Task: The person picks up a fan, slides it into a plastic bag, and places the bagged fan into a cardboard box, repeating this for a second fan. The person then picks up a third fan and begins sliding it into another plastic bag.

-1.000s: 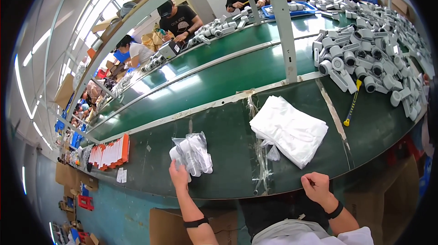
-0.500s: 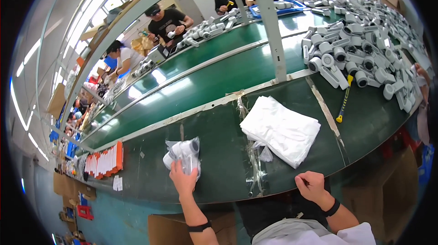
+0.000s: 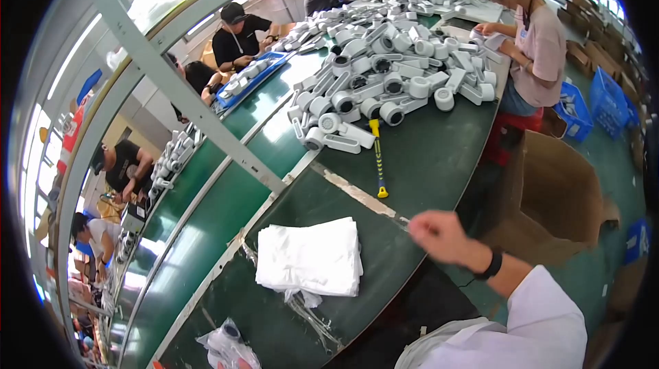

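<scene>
My right hand hovers over the front edge of the green table, its fingers curled in with nothing visible in them. Left of it lies a stack of flat white plastic bags. A clear bag holding a grey-white plastic part with a round dark end sits at the lower picture edge. Only what look like fingertips of my left hand show against that bag; the rest is cut off. Beyond my right hand lies a slim yellow-and-black tool, touching the heap of grey plastic parts with round heads and handles.
A metal post rises at the table's far edge, beside a green conveyor. A person in a pink shirt works at the right of the heap. An open cardboard box stands right of the table. Several co-workers sit across the conveyor.
The view has swung to the right, bringing the heap and the person in pink to the middle. My right hand has moved toward the yellow-and-black tool; my left has nearly left the picture.
</scene>
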